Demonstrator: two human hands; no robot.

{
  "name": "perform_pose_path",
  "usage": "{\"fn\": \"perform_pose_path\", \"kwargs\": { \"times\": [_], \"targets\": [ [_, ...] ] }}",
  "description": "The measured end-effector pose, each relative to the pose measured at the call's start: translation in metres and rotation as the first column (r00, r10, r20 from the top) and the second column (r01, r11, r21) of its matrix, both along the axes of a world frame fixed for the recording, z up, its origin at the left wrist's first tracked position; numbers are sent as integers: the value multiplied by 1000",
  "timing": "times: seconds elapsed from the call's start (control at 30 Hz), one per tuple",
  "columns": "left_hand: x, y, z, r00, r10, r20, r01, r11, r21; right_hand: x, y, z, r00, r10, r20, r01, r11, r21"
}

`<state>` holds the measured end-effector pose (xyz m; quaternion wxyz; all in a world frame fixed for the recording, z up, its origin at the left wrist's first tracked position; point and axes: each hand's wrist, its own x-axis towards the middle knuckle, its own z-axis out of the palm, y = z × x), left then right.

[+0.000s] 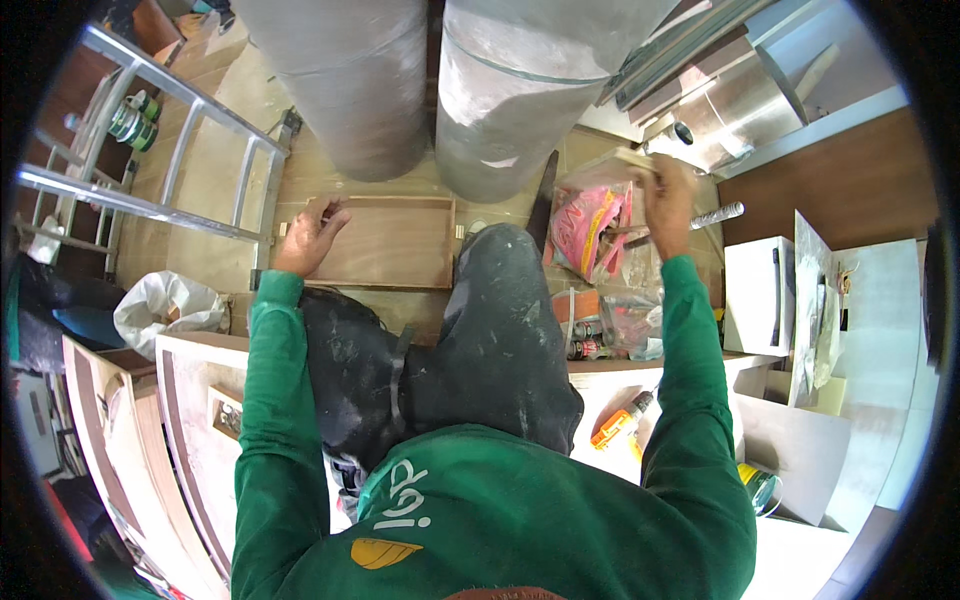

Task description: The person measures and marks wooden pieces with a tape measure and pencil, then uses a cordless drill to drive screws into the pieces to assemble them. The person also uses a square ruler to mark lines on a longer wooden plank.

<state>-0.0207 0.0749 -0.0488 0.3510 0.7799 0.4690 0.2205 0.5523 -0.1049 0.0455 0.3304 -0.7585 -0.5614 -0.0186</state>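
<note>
R hand (668, 200) grip looks clamped on pale board (598, 172), held up over pink bag (585, 235), prob. to keep clear. L hand (315, 235) is at wooden tray (385, 245), flat on floor (308, 165) for easy reach; fingers curled, can't tell if holding anything.

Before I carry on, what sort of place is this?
Probably a room under renovation or fit-out: there's a metal ladder at the left, an orange power drill at the lower right, and a shallow wooden tray ahead.
</note>
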Motion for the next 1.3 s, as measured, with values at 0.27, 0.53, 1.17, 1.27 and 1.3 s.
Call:
{"fn": "perform_pose_path", "kwargs": {
  "times": [0.27,0.53,1.17,1.27,1.3],
  "targets": [
    [93,-83,95,831,-128,541,111,992,64,-136,-35,194,969,237,70,-247,935,255],
    [159,-95,33,509,44,859,-3,999,-49,-295,36,213,684,644,342,-724,655,215],
    [-28,-45,-53,-311,778,546,-124,536,-835,-170,97,-126,768,127,-628,-478,765,-430],
    [-11,-40,-54,-283,824,490,-126,475,-871,-159,96,-145,866,226,-445,-457,719,-524],
    [-10,-38,-57,-279,839,467,-128,450,-884,-157,98,-152,890,302,-341,-450,700,-555]
  ]
}}
